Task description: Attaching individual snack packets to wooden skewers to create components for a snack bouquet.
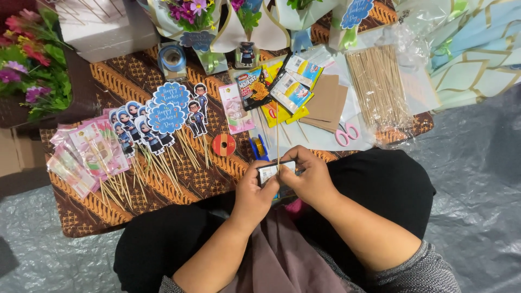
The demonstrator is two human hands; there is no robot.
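Note:
My left hand [254, 193] and my right hand [309, 177] are together over my lap at the near edge of the patterned cloth [108, 81]. Between them they hold a small flat snack packet [273, 171] with a thin wooden skewer [278, 135] standing up from it toward the far side. My left fingers grip the packet's left end. My right fingers pinch the packet and the skewer's lower end.
Paper toppers on skewers [163, 122] and wrapped banknotes on sticks [87, 152] lie left. A red tape roll [223, 145], blue dispenser [259, 146], snack packets [282, 89], brown card [325, 100], pink scissors [346, 133] and a bag of skewers [377, 87] lie ahead. Bouquets line the back.

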